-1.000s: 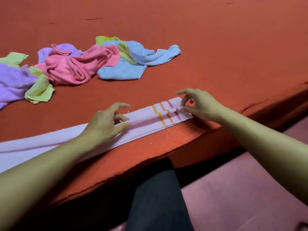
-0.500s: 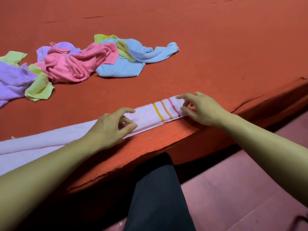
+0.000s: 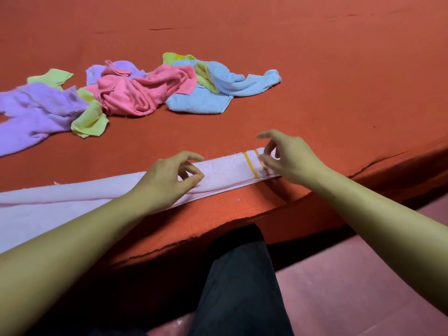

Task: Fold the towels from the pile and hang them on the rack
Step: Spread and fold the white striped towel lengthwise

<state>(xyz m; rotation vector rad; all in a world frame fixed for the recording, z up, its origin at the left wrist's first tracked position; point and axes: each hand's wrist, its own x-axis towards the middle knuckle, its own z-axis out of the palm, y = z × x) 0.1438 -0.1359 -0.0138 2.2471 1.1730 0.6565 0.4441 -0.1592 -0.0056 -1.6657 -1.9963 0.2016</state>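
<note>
From the head view, we saw the long pale pink towel [image 3: 225, 172] folded into a narrow strip along the near edge of the red-covered table [image 3: 315, 81]. The strip's left end ran out of the picture, and our right hand [image 3: 288, 158] covered its striped right end, so that only one yellow stripe showed plainly. No rack was in view.

Both our forearms reached from the near side of the towel, wrists low over it. Our left hand [image 3: 167, 178] lay on the strip's middle, its fingers curled and the thumb close to the fingertips, pinching the folded edge. Our right hand arched over the striped end, index finger lifted free, the thumb and other fingers nipping the cloth.

Beyond the towel, well apart from it, lay the pile of towels [image 3: 135, 93]: purple, green, pink and blue, crumpled together.
</note>
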